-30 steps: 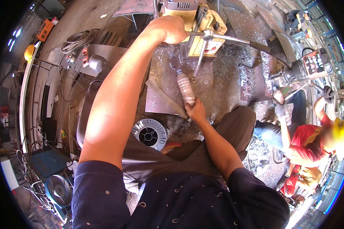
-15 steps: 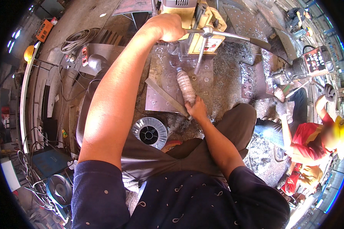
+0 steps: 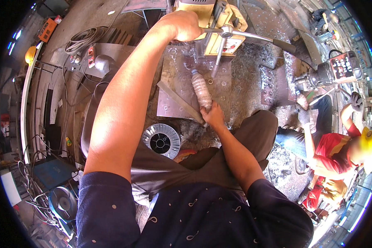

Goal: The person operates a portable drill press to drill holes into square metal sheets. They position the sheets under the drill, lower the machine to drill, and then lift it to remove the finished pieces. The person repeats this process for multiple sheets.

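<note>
My left hand (image 3: 183,26) is closed in a fist around one arm of the feed handle (image 3: 252,35) on a yellow drill press (image 3: 223,44). A second arm of the handle ends in a black grip at the right, and a third points down toward the plate. My right hand (image 3: 213,115) is wrapped round the lower end of a clear plastic bottle (image 3: 201,88) with a blue cap. The bottle leans away from me over a steel plate (image 3: 173,74) marked with several circles. Beside the bottle a flat metal bar (image 3: 179,100) lies slantwise, its near end close to my right hand.
A wire spool (image 3: 161,141) stands before my legs. Cables (image 3: 84,41) and a power strip (image 3: 91,57) lie at left, near a blue machine (image 3: 53,175). At right, a co-worker in red (image 3: 332,151) sits by another drill (image 3: 339,68), with metal shavings around.
The whole picture has shifted slightly. Both hands keep their holds on the handle and the bottle, with no other clear movement.
</note>
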Demonstrator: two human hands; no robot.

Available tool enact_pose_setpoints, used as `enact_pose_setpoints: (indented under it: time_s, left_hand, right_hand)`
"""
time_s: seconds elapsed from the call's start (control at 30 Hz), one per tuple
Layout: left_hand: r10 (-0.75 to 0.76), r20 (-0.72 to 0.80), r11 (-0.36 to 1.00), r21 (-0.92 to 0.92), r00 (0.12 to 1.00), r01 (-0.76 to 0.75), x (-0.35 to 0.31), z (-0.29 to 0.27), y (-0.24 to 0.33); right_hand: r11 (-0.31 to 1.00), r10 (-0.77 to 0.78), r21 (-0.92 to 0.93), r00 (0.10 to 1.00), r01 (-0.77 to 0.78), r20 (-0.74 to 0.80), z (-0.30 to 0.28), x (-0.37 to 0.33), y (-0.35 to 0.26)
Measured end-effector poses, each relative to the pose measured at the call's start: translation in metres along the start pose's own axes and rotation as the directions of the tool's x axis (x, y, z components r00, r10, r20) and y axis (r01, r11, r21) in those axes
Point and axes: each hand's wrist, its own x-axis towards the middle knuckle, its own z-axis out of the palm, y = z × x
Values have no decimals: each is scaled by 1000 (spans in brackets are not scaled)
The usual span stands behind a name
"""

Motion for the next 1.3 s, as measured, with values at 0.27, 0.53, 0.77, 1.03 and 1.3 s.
enact_pose_setpoints:
  time_s: [0.27,0.53,0.77,1.03,1.3]
  left_hand:
    - [16,-1,1000,1,1000,-16,-1,3,-5]
    - [-46,36,999,-24,998,47,-7,-7,2]
    - [40,18,997,-70,999,-38,-4,5,-1]
    - [82,15,997,-8,996,-82,1,0,-7]
    - [179,-16,977,-115,984,-180,-12,-6,-3]
  right_hand:
    - [998,-33,-58,999,32,-11,-4,3,-21]
    - [983,85,-173,990,-65,110,2,66,-75]
    - [995,75,-73,991,-67,113,-9,76,-72]
    - [896,-102,432,995,102,-24,-19,34,-79]
    - [476,-92,775,852,-417,515,-35,-2,-106]
